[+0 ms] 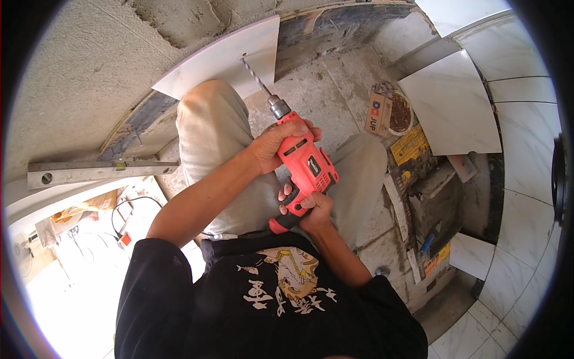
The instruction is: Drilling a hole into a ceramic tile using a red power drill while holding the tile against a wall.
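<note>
A red power drill (306,158) with a black-and-red handle is held in both hands, pointing away and to the left. My left hand (276,143) is closed around its front body, just behind the metal chuck (278,106). My right hand (315,210) grips the rear handle near the trigger. A long twist drill bit (256,76) runs from the chuck to a white tile (206,60) standing against the rough wall. Its tip is at a small reddish-brown spot on the tile; I cannot tell whether it has gone in. My left knee (210,105) is close to the tile.
A spirit level (98,172) lies at left. To the right are a cardboard box (379,109), a round tub of brown bits (400,113), a leaning white tile (452,105) and a mortar-stained trough (433,197) with yellow labels. White tiles (526,149) cover the right wall.
</note>
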The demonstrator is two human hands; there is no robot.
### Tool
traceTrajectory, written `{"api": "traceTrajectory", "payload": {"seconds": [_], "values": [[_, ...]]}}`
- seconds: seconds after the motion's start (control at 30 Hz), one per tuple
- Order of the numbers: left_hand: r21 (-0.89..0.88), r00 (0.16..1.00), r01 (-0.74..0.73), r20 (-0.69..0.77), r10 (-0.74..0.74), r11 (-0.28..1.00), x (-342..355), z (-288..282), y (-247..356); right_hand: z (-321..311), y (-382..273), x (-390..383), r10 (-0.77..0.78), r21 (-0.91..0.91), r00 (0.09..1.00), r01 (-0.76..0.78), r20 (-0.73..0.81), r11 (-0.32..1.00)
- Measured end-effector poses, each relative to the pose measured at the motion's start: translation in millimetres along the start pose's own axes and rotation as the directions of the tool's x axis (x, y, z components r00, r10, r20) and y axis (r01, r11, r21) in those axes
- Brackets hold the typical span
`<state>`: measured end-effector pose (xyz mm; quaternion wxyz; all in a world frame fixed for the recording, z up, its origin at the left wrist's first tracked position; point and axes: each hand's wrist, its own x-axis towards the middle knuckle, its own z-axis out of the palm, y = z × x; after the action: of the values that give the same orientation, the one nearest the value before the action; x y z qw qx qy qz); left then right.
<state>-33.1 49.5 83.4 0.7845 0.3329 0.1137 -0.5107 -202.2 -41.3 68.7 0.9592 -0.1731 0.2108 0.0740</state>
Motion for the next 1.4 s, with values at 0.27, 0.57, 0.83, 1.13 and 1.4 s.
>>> {"api": "traceTrajectory", "payload": {"seconds": [0.27, 0.57, 0.83, 1.13, 1.4], "values": [[-0.001, 1.0, -0.005, -0.002, 0.005, 1.0, 0.0, -2.2, -0.5, 3.7, -0.5, -1.4, -0.011, -0.024, 1.0, 0.011, -0.013, 1.0], [0.033, 0.999, -0.01, 0.036, 0.009, 0.999, -13.1, 7.3, 6.9, 28.3, 4.6, -11.1, 0.012, 0.02, 0.999, -0.011, -0.039, 1.0], [-0.061, 0.998, 0.053, 0.027, -0.051, 0.997, -33.2, 18.6, 15.4, 74.8, 3.6, -27.4, 0.159, 0.051, 0.967, -0.152, -0.199, 0.987], [-0.128, 0.982, 0.007, 0.187, 0.017, 0.992, -13.6, -2.4, -3.6, 48.4, 7.3, -23.1, 0.093, 0.019, 0.989, -0.091, -0.112, 0.996], [-0.08, 0.989, 0.018, 0.145, -0.006, 0.997, -11.9, 0.6, -0.3, 43.6, 10.0, -19.2, 0.067, 0.075, 0.992, -0.058, -0.11, 0.995]]}}
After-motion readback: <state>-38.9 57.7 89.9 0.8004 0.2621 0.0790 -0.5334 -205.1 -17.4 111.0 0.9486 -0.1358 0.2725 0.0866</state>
